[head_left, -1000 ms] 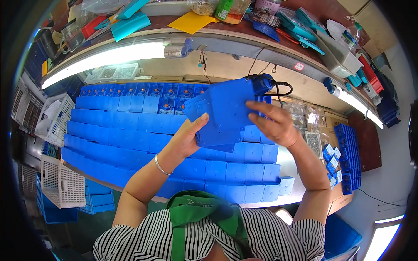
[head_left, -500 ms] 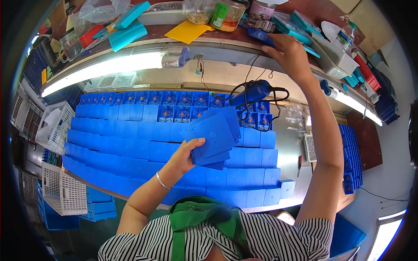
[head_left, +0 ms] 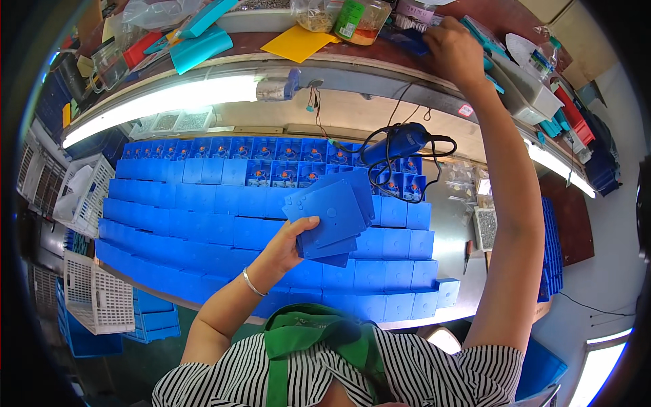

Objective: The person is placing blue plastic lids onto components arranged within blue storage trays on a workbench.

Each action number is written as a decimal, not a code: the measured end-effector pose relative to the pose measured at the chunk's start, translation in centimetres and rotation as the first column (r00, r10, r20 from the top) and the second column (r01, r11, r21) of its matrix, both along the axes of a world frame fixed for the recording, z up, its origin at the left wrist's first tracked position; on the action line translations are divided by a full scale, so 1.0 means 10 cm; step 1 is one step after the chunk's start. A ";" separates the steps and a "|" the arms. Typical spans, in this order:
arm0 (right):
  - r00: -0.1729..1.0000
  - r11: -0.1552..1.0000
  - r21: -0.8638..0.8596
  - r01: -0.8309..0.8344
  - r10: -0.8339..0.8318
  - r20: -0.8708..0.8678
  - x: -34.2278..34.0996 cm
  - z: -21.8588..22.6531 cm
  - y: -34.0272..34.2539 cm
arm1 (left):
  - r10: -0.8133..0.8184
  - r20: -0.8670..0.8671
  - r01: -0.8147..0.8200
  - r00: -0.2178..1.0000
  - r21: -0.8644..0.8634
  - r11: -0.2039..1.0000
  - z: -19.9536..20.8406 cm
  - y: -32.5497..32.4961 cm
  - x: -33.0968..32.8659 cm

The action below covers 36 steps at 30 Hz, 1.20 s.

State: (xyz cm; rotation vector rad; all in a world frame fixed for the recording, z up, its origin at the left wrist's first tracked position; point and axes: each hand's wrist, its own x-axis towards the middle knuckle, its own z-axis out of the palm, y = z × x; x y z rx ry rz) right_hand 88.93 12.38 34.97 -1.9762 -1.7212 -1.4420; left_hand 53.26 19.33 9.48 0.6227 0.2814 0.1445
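My left hand [head_left: 279,245] grips a fanned stack of square blue plastic covers [head_left: 330,216], thumb on top, held above rows of blue boxes. Far up at the right, my right hand [head_left: 456,51] reaches onto the shelf with curled fingers. Its fingertips are partly hidden, and whatever they hold does not show. Just left of it lies a dark blue piece [head_left: 405,41]. Below the covers, the closed blue boxes [head_left: 254,234] fill the bench in several rows. In the far rows, open boxes [head_left: 288,150] show orange parts and wires inside.
A blue power tool [head_left: 400,144] with a looped black cord lies over the far boxes. A lit tube lamp [head_left: 169,105] runs under the shelf [head_left: 380,76]. Jars, a yellow sheet [head_left: 300,43] and teal cases crowd the shelf. White baskets [head_left: 98,295] stand at left; a screwdriver [head_left: 468,254] lies at right.
My right hand has shifted slightly up and to the right along the shelf, away from the dark blue piece, its fingers more curled. My left hand and its covers have hardly moved.
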 end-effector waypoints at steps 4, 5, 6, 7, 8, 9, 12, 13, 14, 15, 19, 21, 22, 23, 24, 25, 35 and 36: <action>0.948 0.974 0.113 0.198 -0.161 -0.274 0.02 0.10 0.17 | 0.048 -0.011 -0.047 0.999 0.024 0.999 -0.03 0.02 -0.05; 0.948 0.973 0.169 0.158 -0.102 -0.300 0.09 0.09 0.21 | 0.046 -0.011 -0.045 0.999 0.024 0.999 -0.06 0.02 -0.05; 0.949 0.972 0.169 0.160 -0.104 -0.299 0.15 0.09 0.25 | 0.049 -0.007 -0.048 0.999 0.015 0.999 -0.10 0.04 -0.05; 0.943 0.982 0.166 0.091 -0.031 -0.332 0.22 0.10 0.27 | 0.051 -0.002 -0.051 0.999 0.006 0.999 -0.13 0.05 -0.05; 0.929 0.986 0.164 0.013 0.048 -0.368 0.21 0.08 0.32 | 0.056 -0.004 -0.056 0.998 0.004 0.998 -0.13 0.06 -0.07; 0.928 0.987 0.162 0.010 0.051 -0.369 0.20 0.03 0.31 | 0.042 -0.010 -0.043 0.999 -0.018 0.999 -0.13 0.07 -0.09; 0.938 0.991 -0.085 0.108 -0.130 -0.323 0.16 -0.13 0.21 | 0.044 -0.008 -0.044 0.999 -0.032 0.999 -0.13 0.06 -0.12; 0.935 0.984 -0.142 0.103 -0.145 -0.325 0.16 -0.17 0.16 | 0.052 0.000 -0.052 0.999 -0.024 0.998 -0.13 0.05 -0.12; 0.930 0.974 -0.201 0.106 -0.169 -0.327 0.14 -0.19 0.10 | 0.047 -0.002 -0.047 0.999 -0.026 0.999 -0.12 0.04 -0.12; 0.928 0.973 -0.204 0.112 -0.176 -0.328 0.13 -0.18 0.09 | 0.029 -0.015 -0.030 0.999 -0.031 0.999 -0.12 0.03 -0.11; 0.861 0.938 -0.346 -0.025 -0.156 -0.484 -0.03 -0.05 -0.01 | 0.045 -0.030 -0.044 0.999 0.018 0.999 -0.21 0.01 -0.10; 0.842 0.923 -0.378 -0.078 -0.142 -0.520 -0.18 -0.05 -0.10 | 0.053 -0.039 -0.052 0.998 0.031 0.998 -0.16 -0.02 -0.09; 0.853 0.934 -0.346 -0.089 -0.108 -0.511 -0.25 -0.07 -0.18 | 0.054 -0.046 -0.053 0.997 0.039 0.998 -0.14 -0.03 -0.08; 0.861 0.945 -0.314 -0.092 -0.083 -0.502 -0.29 -0.08 -0.25 | 0.046 -0.046 -0.045 0.998 0.041 0.998 -0.14 -0.04 -0.07; 0.860 0.946 -0.312 -0.086 -0.088 -0.503 -0.31 -0.09 -0.27 | 0.043 -0.047 -0.041 0.998 0.044 0.998 -0.14 -0.04 -0.06; 0.848 0.946 -0.293 -0.137 -0.041 -0.529 -0.33 -0.11 -0.27 | 0.041 -0.047 -0.038 0.998 0.049 0.998 -0.14 -0.03 -0.06; 0.944 0.942 0.066 -0.328 0.329 0.008 -0.79 -0.43 -0.49 | 0.021 -0.038 -0.020 0.999 0.009 1.000 -0.18 -0.05 -0.12; 0.913 0.903 0.139 -0.407 0.406 0.035 -0.97 -0.42 -0.57 | 0.036 -0.050 -0.035 0.998 0.005 0.999 -0.19 -0.03 -0.16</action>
